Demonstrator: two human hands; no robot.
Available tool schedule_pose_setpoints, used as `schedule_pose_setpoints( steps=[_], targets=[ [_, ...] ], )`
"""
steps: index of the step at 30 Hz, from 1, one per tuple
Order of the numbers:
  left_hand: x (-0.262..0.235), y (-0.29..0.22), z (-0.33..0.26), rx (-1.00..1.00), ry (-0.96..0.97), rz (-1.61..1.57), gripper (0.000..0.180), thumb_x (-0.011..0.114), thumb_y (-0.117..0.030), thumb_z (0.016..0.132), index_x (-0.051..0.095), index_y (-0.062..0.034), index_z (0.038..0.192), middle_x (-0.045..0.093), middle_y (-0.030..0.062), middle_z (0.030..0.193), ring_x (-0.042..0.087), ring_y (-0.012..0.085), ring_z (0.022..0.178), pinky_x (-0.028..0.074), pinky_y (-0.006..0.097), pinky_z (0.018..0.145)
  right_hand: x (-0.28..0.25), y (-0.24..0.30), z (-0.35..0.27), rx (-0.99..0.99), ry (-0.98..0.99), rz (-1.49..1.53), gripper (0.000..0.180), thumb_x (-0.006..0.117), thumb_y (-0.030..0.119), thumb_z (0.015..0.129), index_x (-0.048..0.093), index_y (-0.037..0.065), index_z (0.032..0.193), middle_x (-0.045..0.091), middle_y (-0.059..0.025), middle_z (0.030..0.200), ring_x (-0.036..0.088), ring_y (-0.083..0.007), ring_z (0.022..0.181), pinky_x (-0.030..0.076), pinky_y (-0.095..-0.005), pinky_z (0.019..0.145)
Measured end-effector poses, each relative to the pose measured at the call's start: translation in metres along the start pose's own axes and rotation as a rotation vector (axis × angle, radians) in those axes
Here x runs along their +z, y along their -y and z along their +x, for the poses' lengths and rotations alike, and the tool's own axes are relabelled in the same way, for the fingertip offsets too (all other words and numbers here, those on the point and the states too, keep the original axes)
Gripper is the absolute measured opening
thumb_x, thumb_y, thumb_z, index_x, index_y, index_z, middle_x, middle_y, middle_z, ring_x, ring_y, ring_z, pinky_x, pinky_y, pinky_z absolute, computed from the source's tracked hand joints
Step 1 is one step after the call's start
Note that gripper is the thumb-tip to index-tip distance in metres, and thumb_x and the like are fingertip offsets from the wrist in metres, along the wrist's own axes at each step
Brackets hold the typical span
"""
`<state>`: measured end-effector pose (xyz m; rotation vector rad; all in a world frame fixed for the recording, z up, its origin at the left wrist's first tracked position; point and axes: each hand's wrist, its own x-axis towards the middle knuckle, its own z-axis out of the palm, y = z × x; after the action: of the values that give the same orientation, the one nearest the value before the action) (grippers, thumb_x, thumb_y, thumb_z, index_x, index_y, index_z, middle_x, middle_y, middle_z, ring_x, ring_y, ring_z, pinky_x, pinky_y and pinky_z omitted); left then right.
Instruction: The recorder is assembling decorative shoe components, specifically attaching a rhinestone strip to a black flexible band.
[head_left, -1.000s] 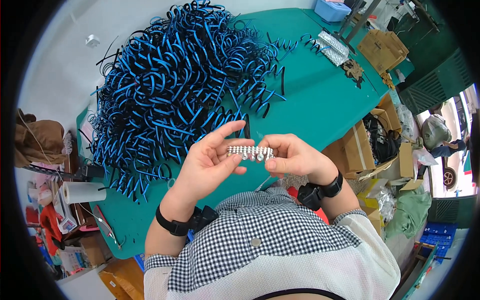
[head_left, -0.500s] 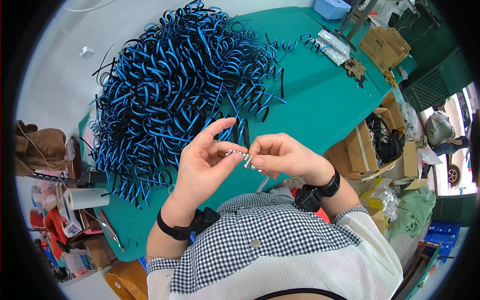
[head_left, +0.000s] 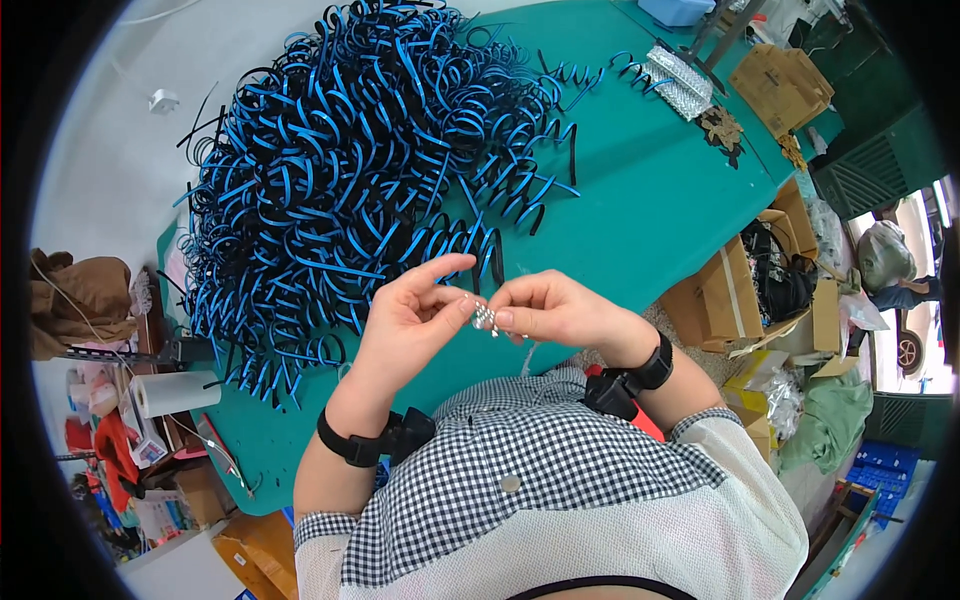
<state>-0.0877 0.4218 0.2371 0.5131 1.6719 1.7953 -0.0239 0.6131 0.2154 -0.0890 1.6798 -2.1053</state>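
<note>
Both of my hands meet close in front of my body, above the near edge of the green table. Between them is a small shiny silver strand [head_left: 485, 318], bunched up and beaded in look; its exact kind is too small to make out. My left hand [head_left: 405, 325] pinches it between thumb and a bent finger, with the index finger stretched outward. From the other side my right hand [head_left: 555, 308] grips it between thumb and fingertips. Just beyond the left hand lies a big heap of curled blue and black strips [head_left: 330, 180].
The green table [head_left: 640, 200] reaches away to the right. On its far right lie a silver foil packet [head_left: 680, 84] and brown lacy pieces [head_left: 722, 128]. An open carton [head_left: 715, 300] stands beyond the right edge; a white roll [head_left: 178, 395] is at left.
The silver strand, stretched out between my fingers before, is now gathered into a tighter bunch. My hands have come slightly closer together. The view has shifted a little.
</note>
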Motion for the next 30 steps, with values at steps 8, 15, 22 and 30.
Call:
schedule_pose_setpoints(
  steps=[8,15,22,30],
  targets=[
    [-0.028,-0.004,-0.027,0.153,-0.046,0.302,0.016,0.058,-0.001,0.078,0.064,0.0007,0.092,0.063,0.0061,0.077,0.058,0.0121,0.069,0.045,0.021,0.061,-0.028,-0.056,0.001,0.261,-0.333,0.087,0.016,0.056,0.021,0.087,0.061,0.006,0.09,0.05,0.005,0.066,0.045,-0.0029,0.059,0.034,-0.0164,0.05],
    [-0.017,-0.085,-0.029,0.796,0.393,-0.159,0.007,0.063,-0.008,0.071,0.065,-0.0052,0.077,0.058,0.0106,0.068,0.048,0.0194,0.057,0.035,0.026,0.044,-0.069,-0.077,0.01,0.129,-0.472,0.418,0.01,0.052,0.017,0.088,0.054,0.007,0.089,0.056,-0.0028,0.073,0.037,-0.0056,0.05,0.033,-0.0202,0.049],
    [-0.015,-0.074,-0.036,0.905,0.37,-0.258,0.011,0.057,-0.013,0.076,0.055,-0.0046,0.069,0.051,0.009,0.067,0.046,0.0216,0.055,0.035,0.029,0.046,-0.055,-0.073,0.055,0.13,-0.418,0.395,0.011,0.049,0.017,0.089,0.052,0.006,0.09,0.062,-0.0089,0.082,0.046,-0.0101,0.051,0.04,-0.0249,0.051],
    [-0.012,-0.06,-0.038,1.076,0.535,-0.367,0.027,0.05,-0.02,0.081,0.044,-0.0039,0.059,0.044,0.0072,0.065,0.043,0.0241,0.053,0.036,0.034,0.048,-0.054,-0.087,0.076,0.161,-0.357,0.432,0.01,0.049,0.018,0.089,0.051,0.007,0.087,0.062,-0.0093,0.077,0.048,-0.0124,0.05,0.04,-0.0268,0.051]
  ],
)
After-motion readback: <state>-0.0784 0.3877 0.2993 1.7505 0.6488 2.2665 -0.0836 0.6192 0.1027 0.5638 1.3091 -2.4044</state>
